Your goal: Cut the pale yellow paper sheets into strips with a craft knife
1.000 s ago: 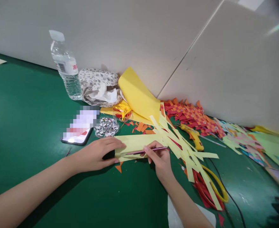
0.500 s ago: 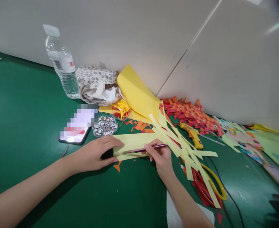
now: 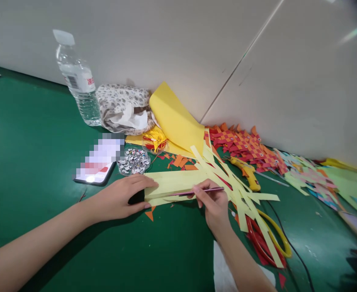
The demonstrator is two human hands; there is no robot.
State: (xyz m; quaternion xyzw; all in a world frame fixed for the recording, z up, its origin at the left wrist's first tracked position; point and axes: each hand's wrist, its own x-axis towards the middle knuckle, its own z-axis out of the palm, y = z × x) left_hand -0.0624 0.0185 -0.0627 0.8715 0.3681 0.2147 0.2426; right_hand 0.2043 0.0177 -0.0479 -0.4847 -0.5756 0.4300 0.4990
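A pale yellow paper sheet (image 3: 172, 178) lies flat in front of me, with a slit or fold line along its lower part. My left hand (image 3: 132, 192) rests on its left end, thumb and fingers spread apart and pressing it down. Pinched in the fingers of my right hand (image 3: 211, 200) is a slim pink pen-shaped craft knife (image 3: 213, 189), held almost level. Its thin tip lies at the line in the paper; the very point is hard to make out. Just right of this hand, cut pale yellow strips (image 3: 242, 198) lie in a crossed heap.
Behind the paper are a phone (image 3: 99, 160), a bag of googly eyes (image 3: 134, 161), yellow tassels (image 3: 155, 140), a cloth tissue holder (image 3: 123, 105) and a water bottle (image 3: 79, 85). Rightward lie a yellow glue gun (image 3: 248, 172), red-handled scissors (image 3: 259, 241), and red-orange woven paper pieces (image 3: 242, 144).
My right hand has slid a little to the right along the paper, drawing the knife with it. The left hand stays in place.
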